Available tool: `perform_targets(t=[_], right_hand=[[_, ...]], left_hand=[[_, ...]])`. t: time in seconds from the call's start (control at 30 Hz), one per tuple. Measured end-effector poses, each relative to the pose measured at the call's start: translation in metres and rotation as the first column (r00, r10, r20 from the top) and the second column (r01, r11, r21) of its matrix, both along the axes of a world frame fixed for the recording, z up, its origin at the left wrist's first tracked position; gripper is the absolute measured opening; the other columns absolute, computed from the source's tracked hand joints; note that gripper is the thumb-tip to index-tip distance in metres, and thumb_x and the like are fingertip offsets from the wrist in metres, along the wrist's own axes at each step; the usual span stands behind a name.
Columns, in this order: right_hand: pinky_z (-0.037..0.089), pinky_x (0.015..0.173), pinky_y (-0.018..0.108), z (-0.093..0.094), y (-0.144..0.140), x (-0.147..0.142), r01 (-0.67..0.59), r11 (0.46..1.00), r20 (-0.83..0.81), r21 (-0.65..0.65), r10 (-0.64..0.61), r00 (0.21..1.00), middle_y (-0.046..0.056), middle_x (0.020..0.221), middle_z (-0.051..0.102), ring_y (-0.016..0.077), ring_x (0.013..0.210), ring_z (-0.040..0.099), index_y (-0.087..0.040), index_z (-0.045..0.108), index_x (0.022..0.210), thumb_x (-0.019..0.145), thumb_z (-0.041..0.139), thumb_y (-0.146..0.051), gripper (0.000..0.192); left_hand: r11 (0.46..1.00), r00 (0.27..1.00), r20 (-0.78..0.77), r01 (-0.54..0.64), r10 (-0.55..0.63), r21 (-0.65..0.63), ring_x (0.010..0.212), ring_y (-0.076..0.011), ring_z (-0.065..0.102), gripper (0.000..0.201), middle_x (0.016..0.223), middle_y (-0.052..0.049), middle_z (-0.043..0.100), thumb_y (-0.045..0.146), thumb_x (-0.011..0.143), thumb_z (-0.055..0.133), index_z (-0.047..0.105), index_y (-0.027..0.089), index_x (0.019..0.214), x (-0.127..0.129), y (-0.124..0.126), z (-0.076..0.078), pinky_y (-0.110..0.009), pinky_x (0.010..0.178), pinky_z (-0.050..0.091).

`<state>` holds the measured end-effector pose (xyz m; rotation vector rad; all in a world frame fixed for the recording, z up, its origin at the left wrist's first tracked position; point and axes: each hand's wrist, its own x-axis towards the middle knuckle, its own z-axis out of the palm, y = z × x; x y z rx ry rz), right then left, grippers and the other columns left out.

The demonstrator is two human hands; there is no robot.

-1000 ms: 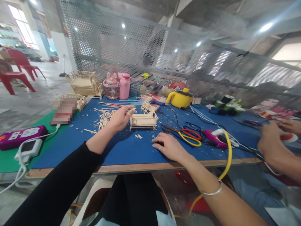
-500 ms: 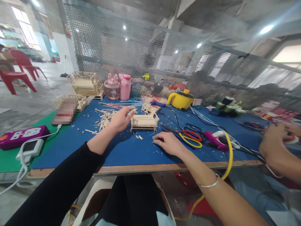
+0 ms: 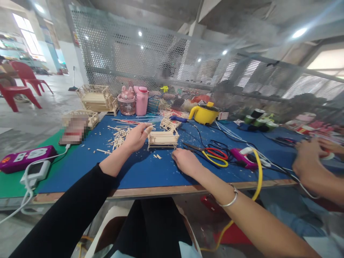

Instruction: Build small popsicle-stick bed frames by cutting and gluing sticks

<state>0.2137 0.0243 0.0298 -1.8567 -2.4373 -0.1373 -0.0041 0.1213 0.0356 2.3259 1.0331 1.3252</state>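
A small frame built of wooden sticks [image 3: 162,138] stands on the blue mat [image 3: 150,172]. My left hand [image 3: 137,137] reaches to its left end, fingertips on the top corner, gripping it. My right hand [image 3: 185,160] rests on the mat just in front and to the right of the frame. Its fingers are curled under, and whatever is inside them is hidden. A few short stick offcuts [image 3: 157,156] lie between my two hands.
Loose sticks [image 3: 119,134] lie left of the frame. Red and yellow scissors [image 3: 215,156] and a purple glue gun [image 3: 243,159] with a yellow cable lie to the right. A yellow pot [image 3: 204,114], pink bottle [image 3: 141,100] and bigger stick models [image 3: 96,96] stand behind. Another person's hand [image 3: 309,165] works at right.
My right hand has slid a little left and away from me across the mat, and its flat fingers have curled under. My left hand has stayed on the frame.
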Motion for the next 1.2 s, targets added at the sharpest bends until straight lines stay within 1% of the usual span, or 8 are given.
perform_targets(t=[0.13,0.23,0.33,0.43,0.57,0.67,1.0,1.2], right_hand=[[0.047,0.071,0.024,0.003,0.009,0.024,-0.009,0.998,-0.291,-0.062,-0.010,0.957,0.003,0.086,0.071,0.0140,0.077,0.065,-0.019,0.063,0.103,0.085,0.044,-0.013,0.027],[0.046,0.069,0.024,0.007,0.011,0.031,0.015,0.998,-0.490,-0.064,-0.045,0.870,0.001,0.080,0.070,0.0134,0.072,0.062,-0.018,0.063,0.097,0.079,0.041,-0.009,0.030],[0.044,0.070,0.025,0.013,0.011,0.018,-0.020,0.999,-0.460,-0.028,0.005,0.888,0.002,0.084,0.070,0.0156,0.078,0.062,-0.020,0.067,0.085,0.084,0.043,-0.019,0.024],[0.042,0.066,0.025,0.015,0.015,-0.006,-0.064,0.998,-0.354,-0.014,0.055,0.934,0.002,0.083,0.072,0.0168,0.075,0.063,-0.023,0.070,0.091,0.087,0.049,-0.033,0.024],[0.043,0.066,0.027,0.008,0.025,-0.028,-0.059,0.998,-0.184,0.008,0.060,0.981,0.004,0.083,0.073,0.0202,0.079,0.065,-0.024,0.074,0.094,0.084,0.057,-0.039,0.024],[0.043,0.068,0.027,0.003,0.028,-0.030,-0.095,0.995,-0.157,-0.031,0.089,0.983,0.005,0.088,0.074,0.0213,0.085,0.066,-0.025,0.075,0.088,0.085,0.057,-0.036,0.021],[0.040,0.064,0.024,0.002,0.018,-0.023,-0.174,0.984,-0.307,-0.050,0.150,0.940,0.004,0.080,0.069,0.0145,0.070,0.059,-0.018,0.067,0.078,0.082,0.061,-0.027,0.011],[0.041,0.068,0.025,0.003,0.016,-0.009,-0.115,0.992,-0.512,-0.041,0.078,0.856,0.003,0.082,0.067,0.0143,0.074,0.058,-0.018,0.062,0.085,0.088,0.046,-0.021,0.016]], left_hand=[[1.000,1.000,-0.007,0.011,-0.011,0.000,0.107,-0.0217,0.061,0.041,0.113,-0.009,0.067,0.043,0.093,0.035,0.061,0.018,0.112,-0.001,0.002,0.000,-0.036,0.094,0.047],[1.000,1.000,-0.014,0.007,-0.007,-0.001,0.107,-0.0217,0.061,0.040,0.114,-0.009,0.067,0.043,0.093,0.035,0.061,0.018,0.113,0.000,0.002,0.000,-0.037,0.095,0.046],[1.000,1.000,-0.017,-0.008,0.007,-0.005,0.109,-0.0214,0.060,0.040,0.116,-0.009,0.066,0.043,0.093,0.036,0.059,0.018,0.115,0.001,0.001,0.000,-0.038,0.096,0.045],[1.000,1.000,-0.008,-0.014,0.014,-0.010,0.112,-0.0208,0.059,0.042,0.121,-0.009,0.064,0.042,0.094,0.035,0.056,0.017,0.120,0.001,0.002,-0.001,-0.037,0.098,0.044],[0.999,0.999,0.016,-0.031,0.032,-0.024,0.115,-0.0209,0.058,0.043,0.123,-0.009,0.063,0.044,0.094,0.035,0.054,0.018,0.122,0.000,0.003,-0.003,-0.036,0.098,0.044],[0.999,0.999,0.011,-0.041,0.042,-0.034,0.111,-0.0215,0.059,0.044,0.123,-0.010,0.063,0.044,0.093,0.036,0.053,0.016,0.122,0.000,0.002,-0.002,-0.036,0.096,0.046],[1.000,1.000,0.019,-0.018,0.018,-0.008,0.109,-0.0208,0.060,0.038,0.118,-0.009,0.065,0.042,0.093,0.039,0.057,0.018,0.116,0.002,-0.002,0.001,-0.035,0.095,0.047],[0.999,0.999,0.014,-0.029,0.028,0.023,0.092,-0.0178,0.062,0.039,0.114,-0.010,0.065,0.039,0.093,0.039,0.056,0.015,0.119,0.003,-0.002,0.001,-0.031,0.087,0.048]])
